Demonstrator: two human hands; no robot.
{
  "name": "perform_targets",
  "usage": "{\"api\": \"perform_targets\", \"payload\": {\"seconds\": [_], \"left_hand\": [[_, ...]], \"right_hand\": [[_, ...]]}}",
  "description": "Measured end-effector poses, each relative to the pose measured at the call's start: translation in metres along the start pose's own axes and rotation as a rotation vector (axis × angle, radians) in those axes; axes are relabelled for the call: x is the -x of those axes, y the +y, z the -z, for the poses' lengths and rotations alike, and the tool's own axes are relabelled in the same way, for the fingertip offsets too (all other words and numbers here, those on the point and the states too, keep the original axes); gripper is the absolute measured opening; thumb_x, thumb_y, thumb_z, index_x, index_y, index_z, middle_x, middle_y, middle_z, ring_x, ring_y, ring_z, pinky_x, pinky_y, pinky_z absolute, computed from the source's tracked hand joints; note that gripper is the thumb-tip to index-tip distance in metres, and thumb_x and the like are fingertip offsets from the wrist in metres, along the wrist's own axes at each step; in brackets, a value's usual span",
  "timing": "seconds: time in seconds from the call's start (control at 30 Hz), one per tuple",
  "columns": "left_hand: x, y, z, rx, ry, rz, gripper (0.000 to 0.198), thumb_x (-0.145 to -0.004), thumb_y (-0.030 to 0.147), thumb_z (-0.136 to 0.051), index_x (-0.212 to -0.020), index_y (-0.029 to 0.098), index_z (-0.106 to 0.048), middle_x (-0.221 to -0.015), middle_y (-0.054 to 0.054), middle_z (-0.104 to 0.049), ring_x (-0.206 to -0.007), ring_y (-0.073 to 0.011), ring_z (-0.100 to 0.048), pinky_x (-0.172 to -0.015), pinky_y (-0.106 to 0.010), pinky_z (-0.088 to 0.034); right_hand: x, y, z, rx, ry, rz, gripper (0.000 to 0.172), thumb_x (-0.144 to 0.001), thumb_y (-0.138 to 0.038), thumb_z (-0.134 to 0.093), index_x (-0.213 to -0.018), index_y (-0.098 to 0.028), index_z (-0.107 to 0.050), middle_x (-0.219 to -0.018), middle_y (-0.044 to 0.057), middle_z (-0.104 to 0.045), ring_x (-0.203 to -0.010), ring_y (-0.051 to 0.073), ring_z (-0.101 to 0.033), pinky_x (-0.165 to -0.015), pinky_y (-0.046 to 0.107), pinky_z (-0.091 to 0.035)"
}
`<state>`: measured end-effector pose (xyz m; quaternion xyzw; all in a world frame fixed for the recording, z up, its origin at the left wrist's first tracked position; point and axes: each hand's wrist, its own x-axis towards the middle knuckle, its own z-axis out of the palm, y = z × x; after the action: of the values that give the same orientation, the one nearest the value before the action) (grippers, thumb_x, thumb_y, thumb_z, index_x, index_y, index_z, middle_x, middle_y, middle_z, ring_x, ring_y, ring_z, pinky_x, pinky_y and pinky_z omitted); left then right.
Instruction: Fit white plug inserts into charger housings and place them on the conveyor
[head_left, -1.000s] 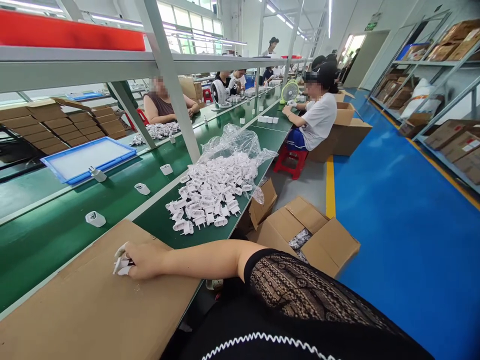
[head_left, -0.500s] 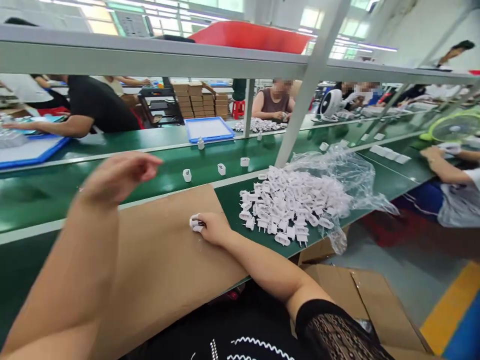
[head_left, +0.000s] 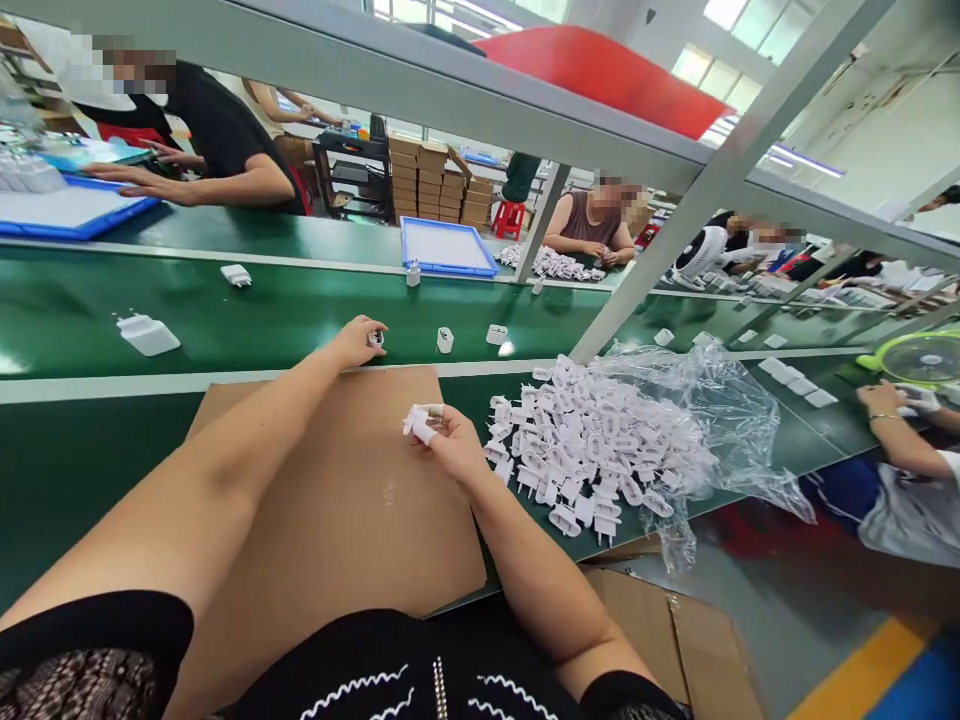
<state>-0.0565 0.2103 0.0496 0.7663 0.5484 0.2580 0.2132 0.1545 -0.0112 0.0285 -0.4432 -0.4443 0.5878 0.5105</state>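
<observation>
My left hand (head_left: pixel 355 343) is out over the green conveyor belt, its fingers closed round a small white charger housing (head_left: pixel 376 340). Two similar open-ended white housings, one (head_left: pixel 445 340) and another (head_left: pixel 496 334), stand on the belt to its right. Above the brown cardboard sheet (head_left: pixel 337 500), my right hand (head_left: pixel 455 440) pinches a small white plug piece (head_left: pixel 411 421); white coverings show on its fingertips. A large heap of white plug pieces with pins (head_left: pixel 592 440) lies to the right of that hand.
Clear plastic bag (head_left: pixel 735 420) spreads behind the heap. A slanted metal post (head_left: pixel 652 250) and shelf stand beyond. Assembled white chargers (head_left: pixel 150 335) lie on the belt at left. A blue-rimmed tray (head_left: pixel 448 247) and co-workers are across the belt. Cardboard boxes (head_left: pixel 675 630) sit below right.
My left hand has moved from the air at left forward to the belt and closed on the nearest housing. My right hand has lifted slightly and turned. The view has shifted and tilted.
</observation>
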Motion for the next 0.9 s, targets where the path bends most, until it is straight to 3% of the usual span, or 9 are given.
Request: {"api": "perform_targets", "payload": {"seconds": [0.07,0.17,0.3,0.43,0.5,0.57,0.67,0.8,0.9], "left_hand": [[0.015,0.006,0.002,-0.071,0.024,-0.044,0.053,-0.064,0.048,-0.084,-0.106,0.019,-0.071,-0.114,-0.007,-0.061,-0.095,-0.0229,-0.058,-0.086,-0.032,-0.047],[0.063,0.025,-0.004,-0.14,0.067,-0.128,0.052,-0.069,0.062,-0.081,-0.096,0.02,-0.066,-0.102,-0.005,-0.062,-0.085,-0.021,-0.058,-0.072,-0.031,-0.043],[0.142,0.052,-0.028,-0.13,-0.009,-0.191,0.052,-0.077,0.071,-0.071,-0.082,0.021,-0.057,-0.084,-0.003,-0.059,-0.076,-0.0196,-0.056,-0.063,-0.031,-0.035],[0.193,0.061,-0.045,-0.067,-0.021,-0.148,0.056,-0.075,0.073,-0.074,-0.089,0.021,-0.06,-0.094,-0.005,-0.062,-0.086,-0.0234,-0.06,-0.066,-0.033,-0.039],[0.203,0.058,-0.049,0.086,-0.055,-0.063,0.064,-0.07,0.07,-0.08,-0.106,0.021,-0.062,-0.106,-0.006,-0.064,-0.089,-0.0239,-0.061,-0.07,-0.033,-0.044],[0.209,0.052,-0.051,0.274,-0.109,0.003,0.067,-0.07,0.066,-0.082,-0.117,0.022,-0.062,-0.109,-0.005,-0.066,-0.088,-0.0228,-0.062,-0.073,-0.034,-0.048],[0.214,0.045,-0.054,0.433,-0.124,0.04,0.049,-0.08,0.06,-0.075,-0.11,0.022,-0.068,-0.101,-0.004,-0.069,-0.086,-0.0221,-0.062,-0.077,-0.035,-0.05],[0.217,0.042,-0.058,0.495,-0.067,0.016,0.044,-0.081,0.056,-0.075,-0.111,0.024,-0.072,-0.104,-0.005,-0.07,-0.089,-0.0227,-0.063,-0.079,-0.035,-0.05],[0.217,0.042,-0.059,0.521,-0.064,0.0,0.042,-0.081,0.054,-0.075,-0.111,0.025,-0.073,-0.103,-0.004,-0.071,-0.091,-0.0232,-0.064,-0.081,-0.035,-0.051]], "right_hand": [[0.003,-0.008,0.002,-0.103,-0.043,-0.061,0.047,-0.074,-0.044,-0.08,-0.112,-0.018,-0.069,-0.098,0.006,-0.077,-0.077,0.015,-0.073,-0.074,0.028,-0.06],[0.007,-0.015,0.003,-0.132,-0.05,-0.051,0.051,-0.072,-0.045,-0.082,-0.113,-0.019,-0.069,-0.098,0.006,-0.076,-0.076,0.014,-0.073,-0.077,0.029,-0.061],[0.009,-0.015,0.003,-0.025,0.104,0.08,0.05,-0.071,-0.039,-0.083,-0.113,-0.02,-0.064,-0.096,0.004,-0.075,-0.071,0.014,-0.072,-0.073,0.031,-0.062],[0.012,-0.009,0.0,0.104,0.086,0.187,0.035,-0.079,-0.036,-0.076,-0.108,-0.02,-0.065,-0.105,0.007,-0.074,-0.092,0.019,-0.075,-0.09,0.037,-0.062],[0.014,-0.006,-0.001,0.139,0.017,0.247,0.032,-0.081,-0.032,-0.075,-0.109,-0.021,-0.066,-0.114,0.008,-0.073,-0.103,0.02,-0.073,-0.097,0.038,-0.059],[0.015,-0.004,-0.002,0.23,-0.005,0.309,0.025,-0.081,-0.031,-0.076,-0.103,-0.021,-0.067,-0.113,0.008,-0.071,-0.104,0.02,-0.071,-0.094,0.036,-0.06],[0.016,-0.004,-0.001,0.45,0.042,0.412,0.019,-0.088,-0.033,-0.07,-0.103,-0.022,-0.068,-0.111,0.008,-0.07,-0.1,0.019,-0.068,-0.09,0.034,-0.058],[0.021,-0.008,-0.001,0.597,0.068,0.499,0.04,-0.093,-0.031,-0.067,-0.131,-0.024,-0.058,-0.119,0.007,-0.069,-0.097,0.018,-0.066,-0.09,0.034,-0.056],[0.025,-0.009,-0.005,0.757,-0.029,0.571,0.024,-0.094,-0.026,-0.065,-0.119,-0.025,-0.063,-0.109,0.005,-0.071,-0.098,0.019,-0.066,-0.089,0.035,-0.055]]}}
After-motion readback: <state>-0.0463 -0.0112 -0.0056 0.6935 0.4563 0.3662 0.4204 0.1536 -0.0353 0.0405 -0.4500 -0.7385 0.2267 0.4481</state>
